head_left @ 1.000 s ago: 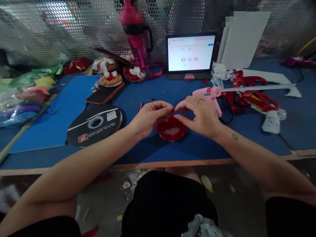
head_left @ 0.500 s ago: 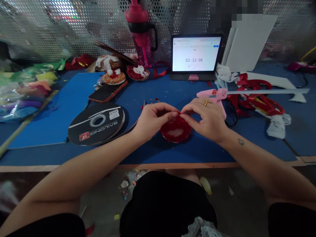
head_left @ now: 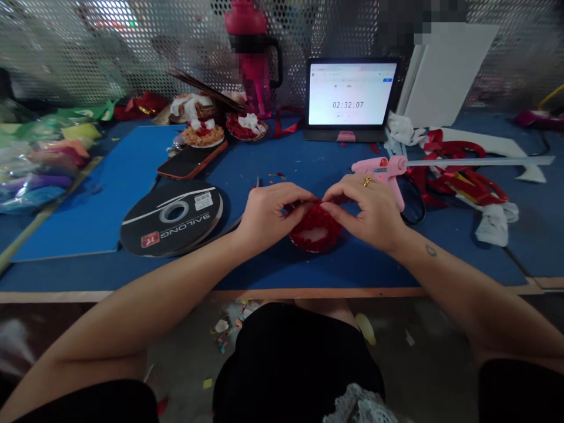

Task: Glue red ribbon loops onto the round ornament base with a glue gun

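A small round red ruffled piece with a pale centre [head_left: 314,232] lies on the blue work mat [head_left: 308,267] near the table's front edge. My left hand [head_left: 268,214] curls over its left rim, fingers pinched on the far edge. On the right side my right hand [head_left: 368,210], wearing a gold ring, pinches the same far edge. The fingertips of both hands meet above the piece. A pink glue gun [head_left: 383,171] lies just behind my right hand.
A black tape reel [head_left: 171,218] lies left of my hands, a phone [head_left: 191,160] behind it. A tablet [head_left: 348,97] showing a timer stands at the back beside a pink bottle [head_left: 251,59]. Red ribbon and scissors [head_left: 458,176] lie at right, coloured sheets [head_left: 39,164] at left.
Both hands have lowered slightly onto the red piece, fingertips closing together on its far rim. The timer has advanced by a second.
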The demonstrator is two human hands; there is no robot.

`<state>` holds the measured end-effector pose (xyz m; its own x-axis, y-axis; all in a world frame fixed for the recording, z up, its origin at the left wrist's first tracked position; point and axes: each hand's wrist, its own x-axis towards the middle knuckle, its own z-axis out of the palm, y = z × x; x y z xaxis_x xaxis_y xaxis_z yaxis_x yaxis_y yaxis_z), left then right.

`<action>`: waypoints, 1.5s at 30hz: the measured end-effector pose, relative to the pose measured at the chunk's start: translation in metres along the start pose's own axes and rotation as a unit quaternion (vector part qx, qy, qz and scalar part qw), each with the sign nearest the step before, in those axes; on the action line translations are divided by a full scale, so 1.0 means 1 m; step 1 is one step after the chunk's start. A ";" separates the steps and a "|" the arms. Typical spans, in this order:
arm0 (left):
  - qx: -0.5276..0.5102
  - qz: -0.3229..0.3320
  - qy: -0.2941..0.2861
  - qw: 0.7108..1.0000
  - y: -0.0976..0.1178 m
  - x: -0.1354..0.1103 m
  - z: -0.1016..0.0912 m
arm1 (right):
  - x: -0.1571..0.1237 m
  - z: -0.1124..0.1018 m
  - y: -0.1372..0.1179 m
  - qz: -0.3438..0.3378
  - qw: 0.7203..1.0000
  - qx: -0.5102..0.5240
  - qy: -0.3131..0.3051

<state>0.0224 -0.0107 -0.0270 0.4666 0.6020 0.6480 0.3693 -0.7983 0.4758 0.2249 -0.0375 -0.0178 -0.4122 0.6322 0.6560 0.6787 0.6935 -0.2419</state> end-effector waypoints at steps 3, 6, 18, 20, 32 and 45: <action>-0.068 -0.067 0.010 0.995 -0.001 0.002 -0.002 | 0.001 -0.010 0.001 0.004 1.000 0.019 -0.018; -0.139 -0.130 0.040 0.981 -0.003 0.005 -0.004 | -0.005 -0.031 0.006 0.011 0.993 0.031 -0.110; 0.005 0.092 0.021 0.996 -0.008 -0.002 0.002 | -0.076 -0.070 0.095 0.306 0.942 -0.072 0.121; 0.042 0.176 0.005 0.984 -0.004 -0.006 0.005 | -0.074 -0.064 0.098 0.343 0.934 -0.054 0.087; -0.144 -0.085 0.060 0.984 -0.016 0.000 0.002 | -0.051 -0.041 0.080 0.339 0.918 -0.166 -0.119; -0.178 -0.128 0.069 0.973 -0.022 0.002 0.004 | -0.037 -0.033 0.081 0.415 0.905 -0.035 -0.084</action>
<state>0.0183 0.0079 -0.0387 0.2733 0.7940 0.5430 0.1467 -0.5923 0.7923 0.3159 -0.0161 -0.0380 0.1742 0.9732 0.1502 0.8314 -0.0637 -0.5520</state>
